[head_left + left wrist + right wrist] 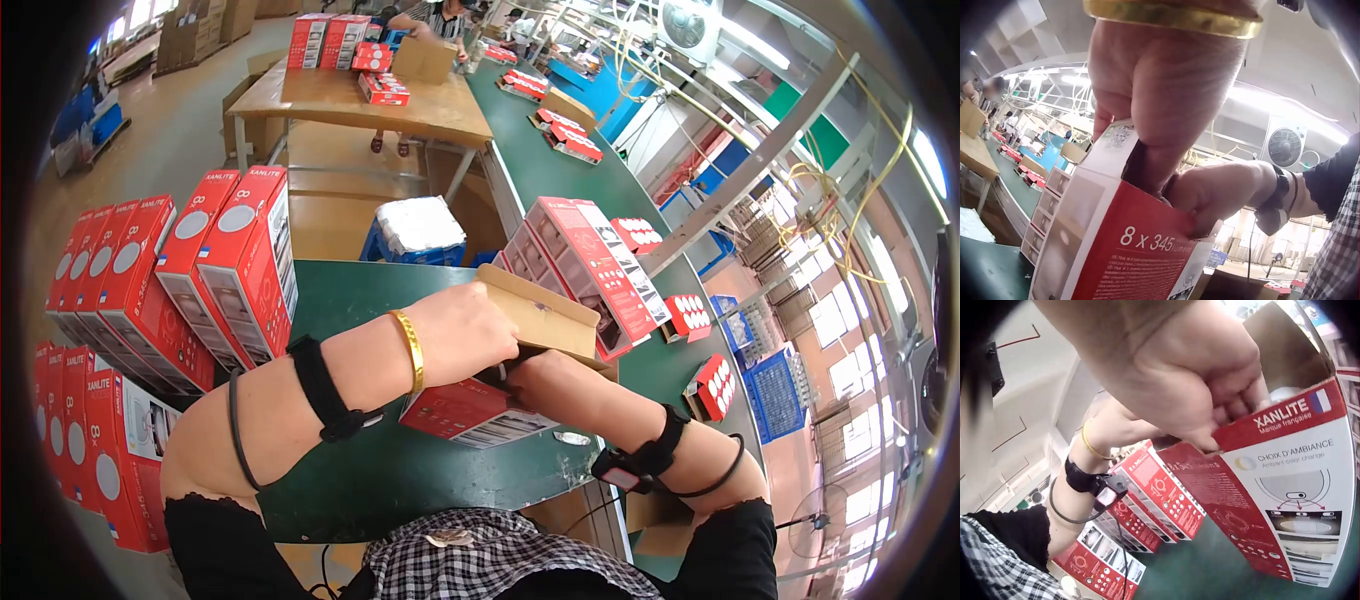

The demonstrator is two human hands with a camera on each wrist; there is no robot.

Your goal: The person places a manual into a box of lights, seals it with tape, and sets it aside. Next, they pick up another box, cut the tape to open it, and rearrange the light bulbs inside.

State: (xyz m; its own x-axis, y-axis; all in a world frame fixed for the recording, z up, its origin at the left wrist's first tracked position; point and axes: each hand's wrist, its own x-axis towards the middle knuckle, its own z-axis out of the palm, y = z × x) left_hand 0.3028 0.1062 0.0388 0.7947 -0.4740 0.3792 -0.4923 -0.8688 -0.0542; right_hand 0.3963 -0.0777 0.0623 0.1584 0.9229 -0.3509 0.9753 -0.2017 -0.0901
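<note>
A red and white cardboard lamp box (465, 410) stands on the green table with its brown top flap (540, 305) raised. My left hand (460, 325) bends over the box's top, fingers curled, gripping near its edge; in the left wrist view part of the hand goes inside and one finger shows behind the white side. My right hand (560, 385) meets it at the same opening. In the right wrist view that hand (1204, 369) has its fingers curled over the rim under the XANLITE print, with a white rounded item (1282, 394) beside them. The tips inside are hidden.
Rows of upright red boxes (240, 270) stand at the left. Another stack of boxes (600, 270) is just beyond the open one. Red trays of white lamps (685, 318) lie along the right. A blue stool (415, 230) stands behind the green table (350, 490); a person works farther back.
</note>
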